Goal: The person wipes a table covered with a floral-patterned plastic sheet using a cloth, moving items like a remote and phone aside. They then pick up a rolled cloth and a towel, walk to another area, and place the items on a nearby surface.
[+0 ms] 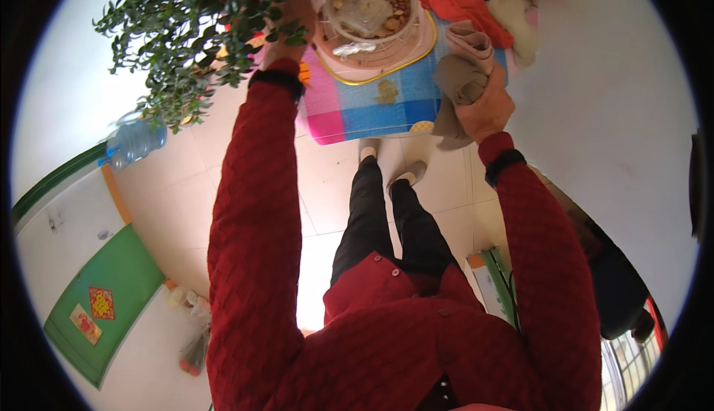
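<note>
My right hand (487, 106) grips a rolled greyish-brown cloth (463, 80) at the right edge of a table with a checked cover (368, 115). Against that roll lies a rolled pink cloth (469, 43). My left hand (295, 17) reaches over the table's left side, partly behind the leaves of a potted plant (195, 31); its fingers are hidden. Between the hands stands a round plastic basket (413, 20) of nuts and snacks, with a clear plastic packet (363, 12) on top. It rests on a pink tray with a gold rim (357, 82), beside a crumpled white wrapper (354, 49).
Red cloth (463, 3) and a cream cloth (516, 26) lie heaped at the table's back right. A large blue water bottle (134, 143) lies on its side at the left. A white wall (602, 76) borders the right side.
</note>
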`<state>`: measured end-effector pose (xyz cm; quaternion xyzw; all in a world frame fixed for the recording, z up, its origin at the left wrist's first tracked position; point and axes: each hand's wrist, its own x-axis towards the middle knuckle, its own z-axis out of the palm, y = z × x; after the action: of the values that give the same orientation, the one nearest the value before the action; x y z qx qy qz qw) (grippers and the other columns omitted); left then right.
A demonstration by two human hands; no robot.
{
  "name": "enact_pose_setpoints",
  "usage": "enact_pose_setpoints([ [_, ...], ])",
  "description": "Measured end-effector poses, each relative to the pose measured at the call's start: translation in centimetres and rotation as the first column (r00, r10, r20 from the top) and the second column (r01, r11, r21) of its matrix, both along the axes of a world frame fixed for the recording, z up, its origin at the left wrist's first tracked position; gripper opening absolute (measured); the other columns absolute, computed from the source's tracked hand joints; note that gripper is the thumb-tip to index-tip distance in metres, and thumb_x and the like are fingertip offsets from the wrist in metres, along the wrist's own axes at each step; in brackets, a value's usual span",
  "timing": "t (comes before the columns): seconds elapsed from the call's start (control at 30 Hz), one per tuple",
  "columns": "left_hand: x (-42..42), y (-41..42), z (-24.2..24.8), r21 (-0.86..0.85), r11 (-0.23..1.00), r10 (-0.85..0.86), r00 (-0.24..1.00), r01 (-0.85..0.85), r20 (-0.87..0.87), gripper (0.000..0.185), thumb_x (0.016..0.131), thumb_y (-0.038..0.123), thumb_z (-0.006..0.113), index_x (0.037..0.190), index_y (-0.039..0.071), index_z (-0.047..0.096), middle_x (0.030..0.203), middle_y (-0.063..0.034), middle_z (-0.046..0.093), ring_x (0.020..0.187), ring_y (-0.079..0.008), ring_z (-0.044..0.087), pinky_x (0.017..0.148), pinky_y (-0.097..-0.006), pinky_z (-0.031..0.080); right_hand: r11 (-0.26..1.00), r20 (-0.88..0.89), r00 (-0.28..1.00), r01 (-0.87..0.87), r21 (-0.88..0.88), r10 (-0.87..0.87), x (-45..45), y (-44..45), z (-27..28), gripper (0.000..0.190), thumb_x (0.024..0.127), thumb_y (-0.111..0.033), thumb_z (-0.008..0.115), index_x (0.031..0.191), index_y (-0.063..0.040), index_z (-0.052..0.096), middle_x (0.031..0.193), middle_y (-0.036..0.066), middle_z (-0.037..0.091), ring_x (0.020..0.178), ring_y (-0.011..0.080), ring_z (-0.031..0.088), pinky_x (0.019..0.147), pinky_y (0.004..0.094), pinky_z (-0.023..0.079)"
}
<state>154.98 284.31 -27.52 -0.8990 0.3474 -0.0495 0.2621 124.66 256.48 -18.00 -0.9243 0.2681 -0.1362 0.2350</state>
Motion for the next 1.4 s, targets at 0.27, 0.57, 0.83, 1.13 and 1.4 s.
enact_pose_setpoints([
  [0.27, -2.1, -2.7, 4.8, -0.074, 0.992, -0.078, 0.951, 0.105, 0.298, 0.022, 0.091, 0.018, 0.056, 0.110, 0.008, 0.062, 0.105, -0.0144, 0.066, 0.098, -0.0327, 0.065, 0.078, -0.0417, 0.050, 1.000, 0.040, 0.999, -0.017, 0.018, 0.016, -0.2, -0.3, -0.1, 0.083, 0.064, -0.025, 0.085, 0.134, -0.010, 0.043, 0.119, 0.012, 0.058, 0.097, 0.0394, 0.066, 0.077, 0.0493, 0.056],
  [0.57, -7.1, 1.8, 9.1, -0.776, 0.505, -0.012, 0.896, -0.378, -0.444, 0.017, 0.087, 0.005, 0.059, 0.103, 0.003, 0.065, 0.099, -0.0107, 0.065, 0.087, -0.0237, 0.059, 0.076, -0.0329, 0.046, 0.999, -0.115, 0.993, 0.033, 0.001, -0.033, -0.1, -0.1, 0.0, 0.080, 0.064, -0.024, 0.086, 0.130, -0.012, 0.042, 0.116, 0.011, 0.059, 0.093, 0.0407, 0.067, 0.077, 0.0506, 0.055],
  [0.83, -7.8, 0.6, 9.3, -0.748, -0.045, -0.326, 0.717, -0.662, -0.616, 0.016, 0.093, 0.012, 0.062, 0.101, 0.001, 0.070, 0.093, -0.0082, 0.067, 0.081, -0.0176, 0.062, 0.072, -0.0323, 0.049, 0.999, -0.059, 0.998, 0.004, -0.037, -0.006, -0.1, -0.1, -0.1, 0.078, 0.067, -0.026, 0.085, 0.130, -0.012, 0.042, 0.111, 0.012, 0.062, 0.090, 0.0416, 0.067, 0.075, 0.0512, 0.055],
  [1.13, -3.7, -2.8, 9.3, -0.785, 0.609, -0.293, 0.887, -0.115, -0.357, 0.025, 0.091, 0.014, 0.058, 0.113, 0.010, 0.070, 0.097, -0.0181, 0.072, 0.087, -0.0343, 0.070, 0.078, -0.0401, 0.054, 0.998, -0.019, 1.000, -0.012, -0.061, 0.011, -0.2, -0.1, -0.1, 0.073, 0.068, -0.022, 0.084, 0.128, -0.011, 0.043, 0.110, 0.013, 0.062, 0.089, 0.0415, 0.067, 0.074, 0.0510, 0.055],
  [1.4, -3.6, -4.2, 8.4, -0.716, 0.673, -0.188, 0.894, -0.185, -0.407, 0.030, 0.089, 0.015, 0.058, 0.117, 0.010, 0.068, 0.100, -0.0216, 0.071, 0.096, -0.0382, 0.070, 0.082, -0.0420, 0.055, 0.999, -0.032, 0.999, 0.032, 0.005, -0.032, -0.1, 0.0, 0.4, 0.076, 0.067, -0.026, 0.086, 0.129, -0.012, 0.044, 0.116, 0.013, 0.061, 0.092, 0.0414, 0.067, 0.076, 0.0499, 0.055],
])
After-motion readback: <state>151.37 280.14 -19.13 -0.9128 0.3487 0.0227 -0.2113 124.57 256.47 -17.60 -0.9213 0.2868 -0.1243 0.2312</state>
